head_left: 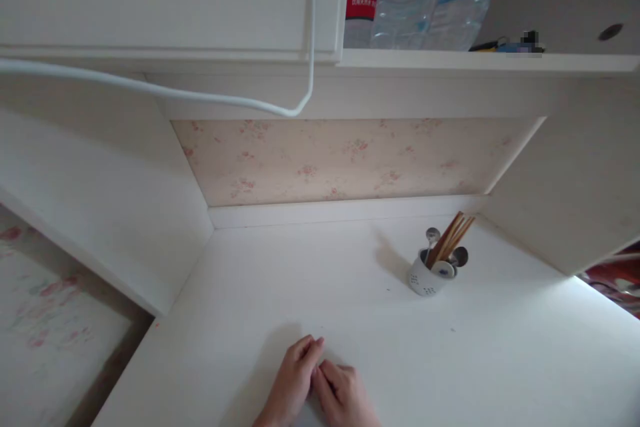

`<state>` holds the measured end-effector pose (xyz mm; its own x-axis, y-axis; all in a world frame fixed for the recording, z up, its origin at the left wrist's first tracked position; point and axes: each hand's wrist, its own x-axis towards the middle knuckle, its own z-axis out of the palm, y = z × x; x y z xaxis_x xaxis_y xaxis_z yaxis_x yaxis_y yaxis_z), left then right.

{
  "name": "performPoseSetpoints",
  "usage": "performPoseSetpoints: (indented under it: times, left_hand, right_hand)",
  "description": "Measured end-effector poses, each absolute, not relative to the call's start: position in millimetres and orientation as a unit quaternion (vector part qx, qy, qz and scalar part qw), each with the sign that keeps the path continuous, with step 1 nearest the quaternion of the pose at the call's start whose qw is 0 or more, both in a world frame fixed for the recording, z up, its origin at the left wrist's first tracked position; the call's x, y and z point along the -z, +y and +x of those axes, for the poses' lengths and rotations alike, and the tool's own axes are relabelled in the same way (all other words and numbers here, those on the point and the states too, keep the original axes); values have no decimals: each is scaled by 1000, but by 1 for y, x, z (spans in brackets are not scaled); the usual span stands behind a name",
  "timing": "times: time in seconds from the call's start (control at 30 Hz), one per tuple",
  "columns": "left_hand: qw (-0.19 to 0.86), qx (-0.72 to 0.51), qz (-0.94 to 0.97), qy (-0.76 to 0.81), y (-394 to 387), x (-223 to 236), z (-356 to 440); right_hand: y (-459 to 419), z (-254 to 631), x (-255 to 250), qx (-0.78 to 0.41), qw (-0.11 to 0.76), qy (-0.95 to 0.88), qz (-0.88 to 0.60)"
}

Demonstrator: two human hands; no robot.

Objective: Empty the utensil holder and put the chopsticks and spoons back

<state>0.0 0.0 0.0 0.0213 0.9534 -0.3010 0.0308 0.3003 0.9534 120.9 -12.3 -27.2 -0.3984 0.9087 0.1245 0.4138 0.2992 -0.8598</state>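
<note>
My left hand (294, 377) and my right hand (345, 392) are together low in the picture, over the white desk surface (240, 293). Both have their fingers curled into loose fists, and the two touch at the knuckles and thumbs. Nothing shows in either hand. Beyond them to the right, apart from both, stands a white utensil holder (424, 280) with small holes in its side. Wooden chopsticks (453, 237) lean out of it to the right. A small metal spoon (433, 235), a darker metal spoon (459, 255) and a white rounded piece (443, 269) also stick out.
An overhead shelf (475, 60) carries several plastic water bottles (410, 0) and small dark items. A white cable (220, 99) hangs in front of the cabinet door (150, 7). Side panels (100, 180) close in the desk left and right; floral wallpaper (320, 160) lies behind.
</note>
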Motion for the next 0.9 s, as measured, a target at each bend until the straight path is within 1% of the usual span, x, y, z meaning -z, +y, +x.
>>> performPoseSetpoints:
  times: [0.4,0.53,0.6,0.67,0.73,0.77,0.83,0.9]
  left_hand:
    - [574,-407,431,564,0,0,0]
    - [569,-417,429,564,1,-1,1]
    - [572,-420,426,561,1,-1,1]
    - [579,-415,419,562,1,-1,2]
    - [590,-405,411,565,0,0,3]
    - [595,-400,408,566,0,0,3]
    - [604,-392,407,562,0,1,2]
    - [609,-387,412,557,0,2,2]
  right_hand:
    - [-12,122,23,-387,327,-743,-437]
    - [-14,120,19,-421,324,-722,-444]
    - [-14,122,15,-471,327,-678,-459]
    - [-9,130,10,-531,357,-595,-487]
    - [0,149,4,-546,420,-500,-524]
    - [6,163,1,-524,461,-462,-548]
    - [20,196,-5,-434,545,-400,-595]
    - [35,233,-12,-354,601,-324,-639]
